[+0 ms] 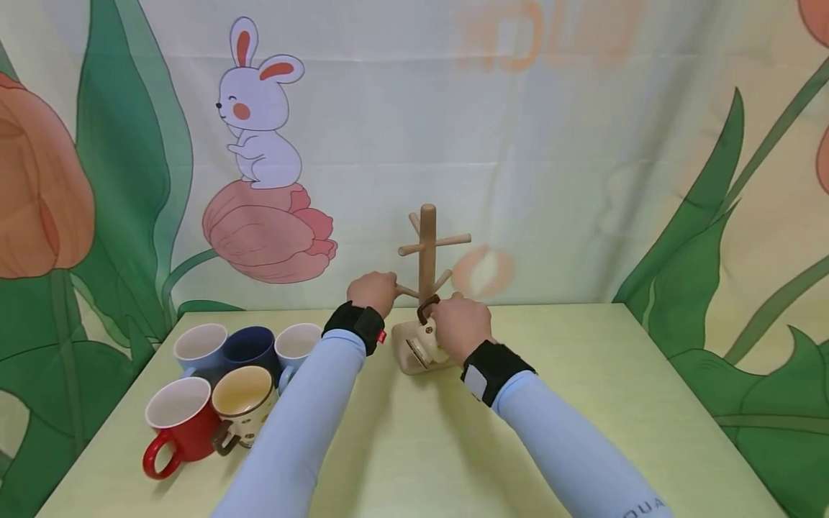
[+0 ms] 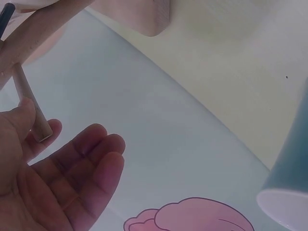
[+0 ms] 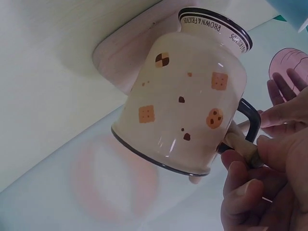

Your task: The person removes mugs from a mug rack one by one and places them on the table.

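A wooden mug tree (image 1: 427, 252) stands at the table's back, with several pegs on its post. My left hand (image 1: 373, 291) pinches the end of a lower left peg (image 2: 30, 98) between thumb and index finger, the other fingers spread loosely. On the other side hangs a cream mug (image 3: 183, 96) with cookie prints and a dark rim, mouth tilted down over the tree's base (image 1: 404, 352). Its dark handle (image 3: 251, 118) loops round a peg, whose end pokes through. My right hand (image 1: 461, 327) has thumb and curled fingers at the handle and peg end, partly hiding them.
On the left of the table stand a red mug (image 1: 188, 424), a cream mug with dark handle (image 1: 249, 417), a navy mug (image 1: 251, 349) and two light-blue mugs with pale insides (image 1: 201, 344), (image 1: 298, 342). A printed curtain (image 1: 550, 180) hangs right behind the table.
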`<state>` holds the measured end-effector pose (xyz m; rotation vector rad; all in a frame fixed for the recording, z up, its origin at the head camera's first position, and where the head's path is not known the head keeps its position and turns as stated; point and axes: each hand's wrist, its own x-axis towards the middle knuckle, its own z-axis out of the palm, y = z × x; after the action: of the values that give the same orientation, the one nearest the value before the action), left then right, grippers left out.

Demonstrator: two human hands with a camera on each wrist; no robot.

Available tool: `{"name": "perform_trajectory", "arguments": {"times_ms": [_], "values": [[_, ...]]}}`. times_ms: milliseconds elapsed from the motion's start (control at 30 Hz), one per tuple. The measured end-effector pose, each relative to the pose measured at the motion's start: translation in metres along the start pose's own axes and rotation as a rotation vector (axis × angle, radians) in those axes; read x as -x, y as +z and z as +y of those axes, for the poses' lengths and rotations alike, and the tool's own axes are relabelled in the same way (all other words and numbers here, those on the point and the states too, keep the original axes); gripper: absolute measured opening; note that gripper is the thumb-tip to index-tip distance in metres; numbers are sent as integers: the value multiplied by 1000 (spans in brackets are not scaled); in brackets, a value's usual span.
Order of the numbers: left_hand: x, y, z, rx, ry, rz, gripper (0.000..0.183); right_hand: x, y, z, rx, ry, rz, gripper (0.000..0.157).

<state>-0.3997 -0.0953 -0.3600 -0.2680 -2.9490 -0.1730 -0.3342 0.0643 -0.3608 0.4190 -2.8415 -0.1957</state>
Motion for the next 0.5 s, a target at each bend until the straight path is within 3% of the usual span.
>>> {"name": "perform_trajectory", "arguments": {"times_ms": [233, 500], "values": [[7, 1, -4, 10, 12, 34, 30, -3, 2, 6, -12, 44, -47, 13], [15, 3, -6, 22, 18, 52, 29, -7, 8, 11, -54, 78, -12, 19]]}}
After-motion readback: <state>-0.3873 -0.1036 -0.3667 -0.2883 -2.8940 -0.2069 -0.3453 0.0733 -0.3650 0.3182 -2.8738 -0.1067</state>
